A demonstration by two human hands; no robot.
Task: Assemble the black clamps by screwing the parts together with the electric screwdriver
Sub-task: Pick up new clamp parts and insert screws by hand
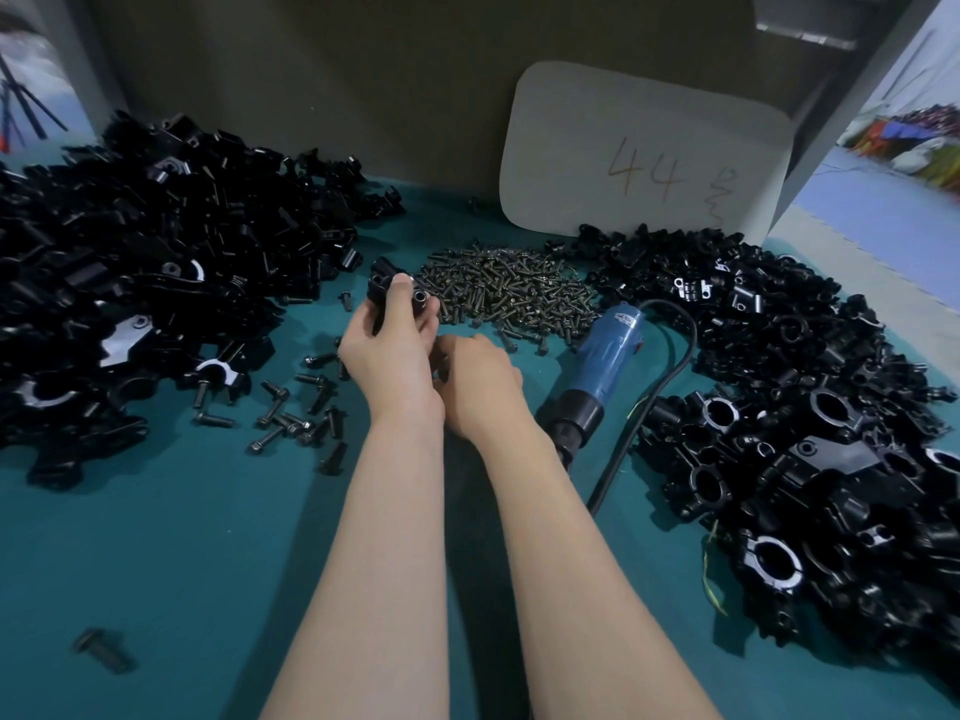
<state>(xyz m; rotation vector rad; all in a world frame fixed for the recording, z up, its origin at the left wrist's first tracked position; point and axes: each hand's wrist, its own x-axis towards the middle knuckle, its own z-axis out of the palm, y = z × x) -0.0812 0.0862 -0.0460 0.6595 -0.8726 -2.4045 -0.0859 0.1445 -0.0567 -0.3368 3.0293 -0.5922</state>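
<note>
Teal counter [208,537], left hand [387,356] mid-counter gripping black clamp part [378,284], thumb across its top, fingers curled beneath, right hand [480,387] touching it, fingers tucked under, contents unclear, electric screwdriver [602,356] lying just right, screw pile [509,288] near back edge.

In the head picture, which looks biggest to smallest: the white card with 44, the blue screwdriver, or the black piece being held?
Largest: white card.
Then the blue screwdriver.
Smallest: black clamp piece, held by the left hand.
</note>
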